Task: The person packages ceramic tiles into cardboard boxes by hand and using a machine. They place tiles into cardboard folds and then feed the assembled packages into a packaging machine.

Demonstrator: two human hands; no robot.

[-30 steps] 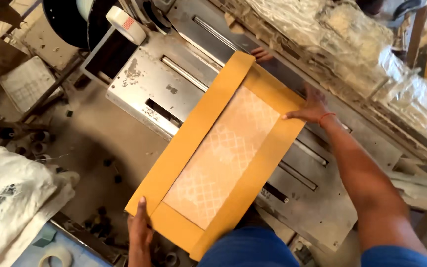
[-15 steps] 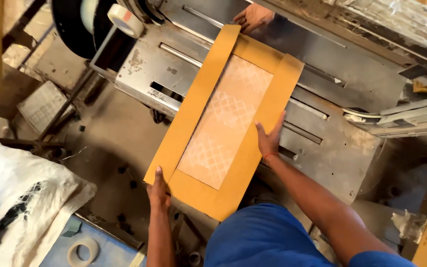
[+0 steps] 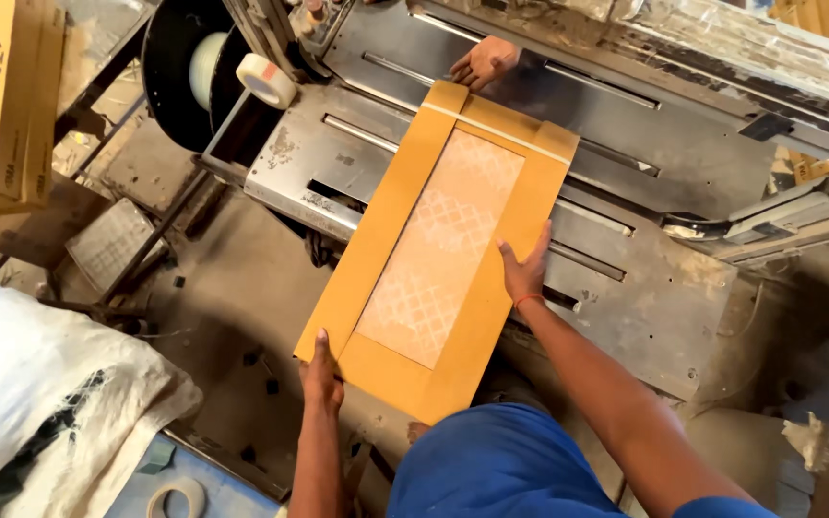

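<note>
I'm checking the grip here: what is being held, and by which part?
A flat pack with brown cardboard borders: the left hand grips its near left corner, the right hand presses its right edge. Another person's hand touches the far end.

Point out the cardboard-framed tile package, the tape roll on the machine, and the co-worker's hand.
tile package (image 3: 443, 245), head view, patterned centre panel
tape roll (image 3: 264, 81), head view, its outer rim
co-worker's hand (image 3: 484, 63), head view, back of hand

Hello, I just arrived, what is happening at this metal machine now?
A person in blue holds a flat orange cardboard package with a pale patterned centre on a grey metal strapping machine table. The left hand grips its near corner; the right hand presses its right edge. A white strap crosses the far end, where another person's hand rests.
</note>
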